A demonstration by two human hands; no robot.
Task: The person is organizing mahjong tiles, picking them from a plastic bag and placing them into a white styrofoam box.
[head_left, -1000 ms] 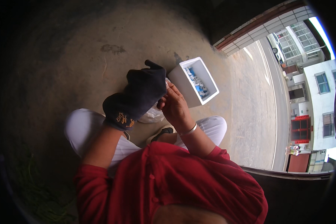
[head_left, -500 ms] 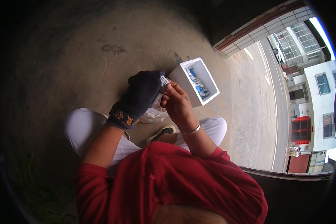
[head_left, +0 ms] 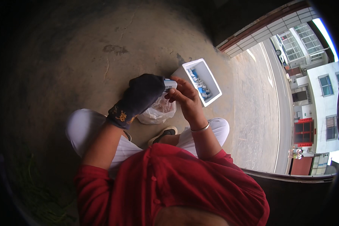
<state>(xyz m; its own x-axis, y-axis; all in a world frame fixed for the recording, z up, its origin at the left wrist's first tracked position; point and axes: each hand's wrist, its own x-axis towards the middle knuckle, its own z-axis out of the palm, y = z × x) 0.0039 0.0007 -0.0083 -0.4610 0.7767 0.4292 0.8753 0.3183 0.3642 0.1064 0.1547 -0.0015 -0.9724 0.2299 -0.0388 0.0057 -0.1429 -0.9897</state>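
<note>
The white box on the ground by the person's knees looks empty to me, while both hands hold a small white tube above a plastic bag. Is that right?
Not quite: the head view shows the white box holds small blue and white items. The rest stands: the gloved left hand and bare right hand hold a small white tube above the plastic bag.

Both forearms reach forward and meet in front of the knees. The left hand (in a dark glove) is curled closed, and the bare right hand pinches with its fingertips just beside it.
</note>
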